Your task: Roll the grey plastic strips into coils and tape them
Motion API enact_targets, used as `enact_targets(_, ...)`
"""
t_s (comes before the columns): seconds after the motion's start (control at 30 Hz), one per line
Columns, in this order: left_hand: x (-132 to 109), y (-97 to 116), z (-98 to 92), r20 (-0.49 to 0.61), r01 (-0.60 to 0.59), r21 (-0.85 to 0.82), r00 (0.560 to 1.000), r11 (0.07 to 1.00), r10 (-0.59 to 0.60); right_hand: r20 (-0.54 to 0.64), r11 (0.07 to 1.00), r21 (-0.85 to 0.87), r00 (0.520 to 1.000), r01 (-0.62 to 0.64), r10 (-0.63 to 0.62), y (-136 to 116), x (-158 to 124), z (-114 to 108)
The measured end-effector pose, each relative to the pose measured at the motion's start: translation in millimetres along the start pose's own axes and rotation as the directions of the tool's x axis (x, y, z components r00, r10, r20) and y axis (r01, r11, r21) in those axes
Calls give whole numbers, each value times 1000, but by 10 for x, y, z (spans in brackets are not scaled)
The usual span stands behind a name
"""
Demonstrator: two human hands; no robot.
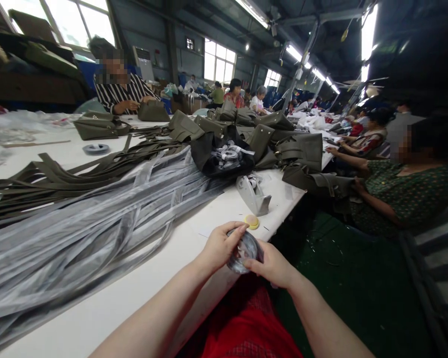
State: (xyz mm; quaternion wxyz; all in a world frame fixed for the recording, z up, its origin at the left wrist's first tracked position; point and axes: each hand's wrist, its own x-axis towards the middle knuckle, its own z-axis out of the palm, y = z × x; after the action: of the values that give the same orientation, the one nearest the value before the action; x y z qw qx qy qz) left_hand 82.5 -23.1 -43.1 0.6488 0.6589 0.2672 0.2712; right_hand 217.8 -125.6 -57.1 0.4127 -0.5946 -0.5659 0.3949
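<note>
Both my hands hold a round grey coiled strap (242, 254), which looks wrapped in clear plastic, over the table's front edge. My left hand (222, 243) grips its upper left side, thumb and fingers pressed against the rim. On the lower right, my right hand (271, 263) is closed around it with the thumb on its face. Just beyond my fingers lies a small round yellow-rimmed disc (251, 222). A grey tape dispenser (254, 194) stands farther back. Long plastic-wrapped straps (97, 228) spread across the table to the left.
Olive handbags (298, 149) are piled on the white table (164, 293) behind a black bag (224, 154) of coiled straps. Bare olive straps (59, 174) and another coil (96, 149) lie left. One person (127, 94) sits across; another (406, 184) handles a bag at right.
</note>
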Motion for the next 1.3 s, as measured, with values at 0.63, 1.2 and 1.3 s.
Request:
enact_targets(0.63, -1, 10, -46, 25, -10, 147, 1000, 989, 6, 17, 999, 26, 999, 27, -27, 14, 26, -66)
enact_targets(1.2, -167, 33, -798, -331, -5, 423, 930, 906, 159, -197, 912, -405, 968, 63, -154, -102, 523, -154)
enact_targets(1.3, -392, -231, -970, -419, 67, 480, 893, 875, 161, -121, 796, -599, 973, 86, -196, 14, 614, 88)
